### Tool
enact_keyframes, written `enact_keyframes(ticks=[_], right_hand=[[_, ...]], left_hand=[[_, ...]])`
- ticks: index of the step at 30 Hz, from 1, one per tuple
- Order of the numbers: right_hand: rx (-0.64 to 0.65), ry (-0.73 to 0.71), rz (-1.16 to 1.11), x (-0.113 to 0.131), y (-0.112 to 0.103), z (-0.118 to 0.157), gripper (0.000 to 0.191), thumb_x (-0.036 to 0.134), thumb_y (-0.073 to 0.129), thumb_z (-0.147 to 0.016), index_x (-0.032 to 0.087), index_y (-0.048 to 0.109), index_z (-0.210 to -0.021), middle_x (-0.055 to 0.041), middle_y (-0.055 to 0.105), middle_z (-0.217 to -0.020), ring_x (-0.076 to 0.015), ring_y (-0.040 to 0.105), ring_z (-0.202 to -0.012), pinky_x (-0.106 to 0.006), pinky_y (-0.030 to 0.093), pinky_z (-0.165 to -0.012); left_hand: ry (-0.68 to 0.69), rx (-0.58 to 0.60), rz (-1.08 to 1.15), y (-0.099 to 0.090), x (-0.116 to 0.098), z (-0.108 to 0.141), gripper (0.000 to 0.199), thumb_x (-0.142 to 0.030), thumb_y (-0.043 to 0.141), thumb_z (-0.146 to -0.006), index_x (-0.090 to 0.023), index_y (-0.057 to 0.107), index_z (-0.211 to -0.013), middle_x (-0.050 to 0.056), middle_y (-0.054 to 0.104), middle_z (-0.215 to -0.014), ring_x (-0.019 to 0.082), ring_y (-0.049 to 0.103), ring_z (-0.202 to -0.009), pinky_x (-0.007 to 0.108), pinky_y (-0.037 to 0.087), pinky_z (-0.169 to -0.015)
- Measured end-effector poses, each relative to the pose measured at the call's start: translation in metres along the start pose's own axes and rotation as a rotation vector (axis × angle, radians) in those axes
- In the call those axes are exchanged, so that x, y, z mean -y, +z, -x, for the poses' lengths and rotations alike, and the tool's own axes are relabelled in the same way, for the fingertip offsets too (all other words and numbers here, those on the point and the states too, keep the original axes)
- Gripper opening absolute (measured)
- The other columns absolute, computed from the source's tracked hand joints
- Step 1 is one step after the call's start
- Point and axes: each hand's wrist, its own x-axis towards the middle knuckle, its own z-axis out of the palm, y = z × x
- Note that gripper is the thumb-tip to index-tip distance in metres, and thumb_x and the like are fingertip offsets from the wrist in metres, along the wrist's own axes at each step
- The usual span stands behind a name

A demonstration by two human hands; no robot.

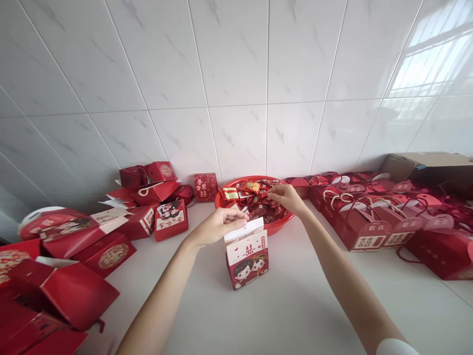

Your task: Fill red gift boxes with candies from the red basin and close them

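A small red and white gift box (247, 264), with two cartoon figures on its front, stands upright on the table with its top flaps raised. My left hand (218, 228) is closed at the box's back flap, thumb and fingers pinched over its upper edge. Behind the box sits a red plastic basin (278, 227) full of wrapped candies (251, 187), mostly in red wrappers. Over the basin's right side reaches my right hand (287, 198), its thumb and fingers drawn together among the candies. Whatever lies between those fingertips is too small to make out.
Several unclosed red boxes (70, 286) lie heaped on the left. A red box (206, 187) leans against the tiled wall (236, 133). Rows of closed red boxes with cord handles (364, 227) fill the right side, before a cardboard carton (436, 165).
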Motion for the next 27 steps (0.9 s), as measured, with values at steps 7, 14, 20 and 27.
enact_keyframes(ticks=[7, 14, 20, 27], right_hand=[[0.034, 0.088, 0.322, -0.023, 0.021, -0.021, 0.012, 0.022, 0.061, -0.08, 0.016, 0.07, -0.074, -0.0037, 0.072, -0.073, -0.018, 0.068, -0.071, -0.026, 0.051, -0.065], [0.089, 0.14, 0.496, -0.029, 0.024, -0.02, 0.007, 0.018, 0.063, -0.079, 0.018, 0.066, -0.072, -0.0053, 0.071, -0.078, -0.0196, 0.064, -0.074, -0.027, 0.045, -0.066], [0.24, 0.119, 0.562, -0.025, 0.026, -0.018, 0.023, 0.02, 0.077, -0.071, 0.02, 0.072, -0.093, -0.0053, 0.073, -0.09, -0.0236, 0.066, -0.083, -0.028, 0.046, -0.068], [0.302, 0.107, 0.491, -0.022, 0.025, -0.018, 0.026, 0.008, 0.074, -0.064, 0.022, 0.078, -0.086, -0.0016, 0.074, -0.084, -0.0216, 0.067, -0.081, -0.027, 0.05, -0.069]], left_hand=[[0.068, -0.117, 0.049, -0.016, 0.018, -0.011, 0.05, -0.063, 0.065, -0.083, -0.015, 0.073, -0.095, 0.01, 0.076, -0.094, 0.026, 0.072, -0.089, 0.039, 0.057, -0.084], [0.006, 0.02, -0.418, -0.014, 0.036, -0.061, 0.034, -0.045, 0.064, -0.081, -0.017, 0.074, -0.098, 0.009, 0.077, -0.1, 0.024, 0.07, -0.086, 0.032, 0.053, -0.076], [-0.133, 0.161, -0.83, -0.001, 0.04, -0.097, 0.059, -0.042, 0.077, -0.062, -0.017, 0.071, -0.116, 0.018, 0.071, -0.12, 0.038, 0.063, -0.11, 0.037, 0.05, -0.082], [-0.137, 0.167, -0.831, 0.005, 0.042, -0.106, 0.041, -0.029, 0.073, -0.06, -0.017, 0.076, -0.098, 0.013, 0.073, -0.098, 0.031, 0.067, -0.087, 0.032, 0.049, -0.067]])
